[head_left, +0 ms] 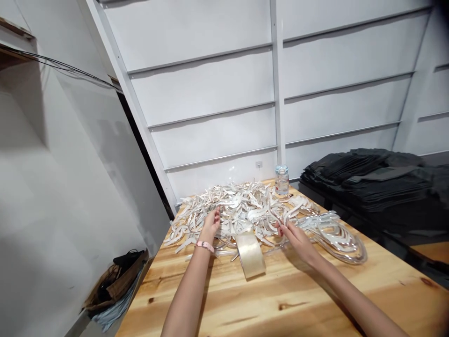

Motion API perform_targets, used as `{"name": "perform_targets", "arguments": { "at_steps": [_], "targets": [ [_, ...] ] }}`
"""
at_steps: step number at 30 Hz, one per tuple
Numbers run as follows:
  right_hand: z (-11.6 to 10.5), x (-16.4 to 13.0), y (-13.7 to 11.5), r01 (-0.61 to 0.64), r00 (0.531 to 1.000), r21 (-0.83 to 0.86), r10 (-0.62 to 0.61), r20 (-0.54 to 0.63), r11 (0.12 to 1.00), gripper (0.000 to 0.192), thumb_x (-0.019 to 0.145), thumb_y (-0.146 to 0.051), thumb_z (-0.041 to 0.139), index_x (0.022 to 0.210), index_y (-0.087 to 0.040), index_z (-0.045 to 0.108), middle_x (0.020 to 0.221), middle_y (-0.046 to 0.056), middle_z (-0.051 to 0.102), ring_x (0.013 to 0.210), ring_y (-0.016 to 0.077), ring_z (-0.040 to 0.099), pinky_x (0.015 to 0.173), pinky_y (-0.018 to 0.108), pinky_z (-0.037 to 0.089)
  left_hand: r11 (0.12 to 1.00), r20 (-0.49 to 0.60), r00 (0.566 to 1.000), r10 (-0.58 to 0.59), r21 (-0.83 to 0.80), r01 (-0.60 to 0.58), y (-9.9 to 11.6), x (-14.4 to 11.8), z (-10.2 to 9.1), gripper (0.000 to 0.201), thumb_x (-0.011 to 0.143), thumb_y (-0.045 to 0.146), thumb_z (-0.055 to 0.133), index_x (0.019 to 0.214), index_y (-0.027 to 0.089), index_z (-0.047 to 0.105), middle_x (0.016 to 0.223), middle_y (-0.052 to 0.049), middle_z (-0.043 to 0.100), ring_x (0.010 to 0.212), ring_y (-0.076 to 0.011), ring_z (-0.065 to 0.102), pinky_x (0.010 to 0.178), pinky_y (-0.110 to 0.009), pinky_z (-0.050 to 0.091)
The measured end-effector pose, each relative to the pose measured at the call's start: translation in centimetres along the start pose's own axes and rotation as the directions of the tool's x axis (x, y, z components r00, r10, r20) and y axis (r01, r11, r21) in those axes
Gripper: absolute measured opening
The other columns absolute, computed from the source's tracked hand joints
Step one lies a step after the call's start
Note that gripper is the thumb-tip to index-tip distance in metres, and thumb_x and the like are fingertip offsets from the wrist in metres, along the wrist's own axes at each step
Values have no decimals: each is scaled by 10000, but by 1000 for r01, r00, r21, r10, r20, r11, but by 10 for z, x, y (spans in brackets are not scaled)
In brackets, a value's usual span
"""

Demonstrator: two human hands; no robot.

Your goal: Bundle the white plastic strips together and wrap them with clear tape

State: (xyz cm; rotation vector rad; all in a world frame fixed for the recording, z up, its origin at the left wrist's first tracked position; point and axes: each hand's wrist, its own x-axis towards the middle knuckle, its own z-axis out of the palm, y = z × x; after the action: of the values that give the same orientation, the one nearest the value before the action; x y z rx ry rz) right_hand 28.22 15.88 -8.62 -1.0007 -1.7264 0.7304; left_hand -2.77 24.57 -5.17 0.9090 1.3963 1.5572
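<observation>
Hands reach the pile of clear curved strips [252, 210] at the table's [280, 299] far edge: left hand [211, 223] loosely fingering them, right hand [296, 237] resting open.

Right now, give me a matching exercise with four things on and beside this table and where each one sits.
Things:
1. Tape roll
2. Jar
3. Black stack
4. Bags

Places:
A. Floor, left of the table
B. Far table edge, behind the pile of curved strips
C. Between the left hand and right hand
D. Right of the table

Pairs: 1-C, 2-B, 3-D, 4-A
</observation>
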Motion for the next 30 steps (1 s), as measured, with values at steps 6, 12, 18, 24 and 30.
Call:
{"name": "perform_targets", "arguments": {
  "at_steps": [6, 12, 18, 24, 30],
  "targets": [
    [-2, 3, 3, -35, 998, 7, 35, -47, 999, 398, 965, -485, 347, 747, -208, 532, 824, 58, 639, 819, 231, 578, 780, 338, 384, 954, 32, 990, 139, 264, -143, 11, 6, 3, 186, 911, 263, 586, 1033, 124, 598, 923, -34, 631, 755, -131, 612, 667, -289, 532],
    [0, 3, 3, -27, 999, 39, 29, -37, 999, 406, 952, -487, 376, 699, -209, 530, 819, 59, 639, 815, 235, 574, 782, 343, 373, 804, 69, 952, 298, 520, -289, -4, -7, -9, 277, 737, -24, 576, 946, 137, 662, 1060, -84, 634, 1072, -208, 570, 993, -362, 403],
    [-2, 2, -4, -52, 998, 135, 57, -35, 989, 402, 920, -512, 438, 706, -205, 584, 850, 65, 648, 876, 248, 580, 839, 358, 383, 726, 86, 927, 366, 597, -342, -2, -19, -13, 169, 735, 20, 552, 741, 144, 666, 942, -107, 649, 1028, -246, 578, 973, -352, 380],
    [-6, 2, -19, -120, 990, 289, 137, -41, 950, 373, 880, -508, 506, 798, -206, 710, 1120, 96, 659, 1155, 279, 538, 982, 375, 393, 792, -1, 883, 470, 443, -421, 53, -29, 8, 163, 888, 288, 528, 860, 156, 619, 798, -50, 623, 796, -171, 583, 754, -243, 428],
    [-7, 0, -34, -166, 984, 394, 181, -1, 904, 357, 853, -517, 567, 913, -206, 732, 1048, 104, 711, 1085, 288, 595, 993, 419, 414, 873, 156, 892, 425, 190, -449, 88, -85, 50, 310, 903, 435, 523, 1014, 158, 607, 750, -22, 633, 604, -105, 576, 513, -175, 388]
  ]
}}
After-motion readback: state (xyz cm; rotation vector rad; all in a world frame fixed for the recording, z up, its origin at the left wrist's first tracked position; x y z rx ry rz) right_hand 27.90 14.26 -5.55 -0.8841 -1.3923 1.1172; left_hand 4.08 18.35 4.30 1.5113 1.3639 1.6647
